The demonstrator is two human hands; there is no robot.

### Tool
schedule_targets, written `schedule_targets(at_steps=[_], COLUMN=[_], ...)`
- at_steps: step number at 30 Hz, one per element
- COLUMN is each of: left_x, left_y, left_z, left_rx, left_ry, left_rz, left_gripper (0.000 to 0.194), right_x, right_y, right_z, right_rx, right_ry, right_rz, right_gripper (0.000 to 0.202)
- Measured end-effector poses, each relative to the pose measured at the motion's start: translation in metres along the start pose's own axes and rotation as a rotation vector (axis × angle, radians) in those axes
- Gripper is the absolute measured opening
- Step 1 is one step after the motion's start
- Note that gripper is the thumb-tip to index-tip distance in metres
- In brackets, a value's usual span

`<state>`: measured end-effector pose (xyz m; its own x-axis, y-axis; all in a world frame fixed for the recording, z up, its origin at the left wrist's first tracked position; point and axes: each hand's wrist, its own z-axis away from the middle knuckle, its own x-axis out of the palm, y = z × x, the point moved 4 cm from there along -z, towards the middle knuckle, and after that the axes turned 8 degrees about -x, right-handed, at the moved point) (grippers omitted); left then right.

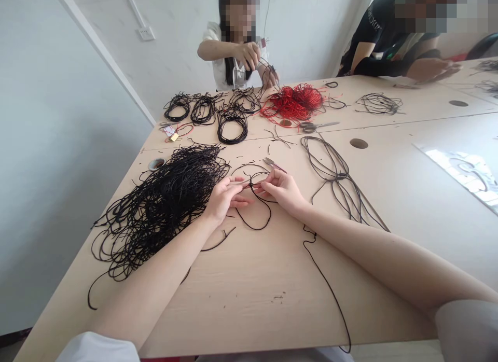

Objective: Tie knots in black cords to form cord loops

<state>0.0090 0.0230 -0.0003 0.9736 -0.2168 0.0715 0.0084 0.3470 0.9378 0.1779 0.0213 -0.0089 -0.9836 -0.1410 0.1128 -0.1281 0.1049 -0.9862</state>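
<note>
The left hand [222,197] and right hand [283,192] meet over the middle of the table [241,289], well in from the near edge. They hold a black cord loop [254,229] by its small knot, which sits between the fingertips. The right hand pinches the cord between thumb and fingers; the left hand's thumb and forefinger are close together at the knot's other side, its remaining fingers loosely curled, though how firmly they press cannot be told. The loop hangs down toward the near edge.

Beside the left hand, toward the left edge, lies a large tangled black cord pile [167,191]. A ring-shaped item [151,165] with an open middle is at its far side, its contents unclear. Thread snips [274,165] lie just beyond the right hand, and a tied dark cord bundle [341,176] lies to its right. A single black cord [330,289] trails over the near edge.

Toward the far edge are four black cord coils [232,140], a red cord pile [293,102] mixed with some black strands, and black-handled scissors [309,127]. A person [225,51] across the far edge handles dark cords; another person [379,35] leans at the table farther right.
</note>
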Motion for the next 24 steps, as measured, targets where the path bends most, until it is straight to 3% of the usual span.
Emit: schedule_targets(at_steps=[3,9,16,21,24], left_x=[0.004,0.005,0.004,0.005,0.005], left_y=[0.000,-0.004,-0.005,-0.005,-0.005], left_z=[0.001,-0.002,-0.002,-0.003,-0.003], left_rx=[0.024,0.037,0.053,0.049,0.059], left_ry=[-0.008,0.030,0.020,0.022,0.032], left_rz=[-0.051,-0.011,-0.019,-0.018,-0.029], left_gripper=[0.042,0.030,0.026,0.029,0.029], right_x=[0.002,0.003,0.003,0.003,0.004], right_y=[-0.002,-0.001,0.001,-0.009,-0.010], right_z=[0.000,0.000,-0.001,0.002,0.003], right_rx=[-0.024,-0.105,-0.181,-0.163,-0.162], right_ry=[-0.043,-0.083,-0.144,-0.162,-0.162], right_rz=[0.003,0.059,0.305,0.365,0.351], right_gripper=[0.019,0.018,0.020,0.034,0.028])
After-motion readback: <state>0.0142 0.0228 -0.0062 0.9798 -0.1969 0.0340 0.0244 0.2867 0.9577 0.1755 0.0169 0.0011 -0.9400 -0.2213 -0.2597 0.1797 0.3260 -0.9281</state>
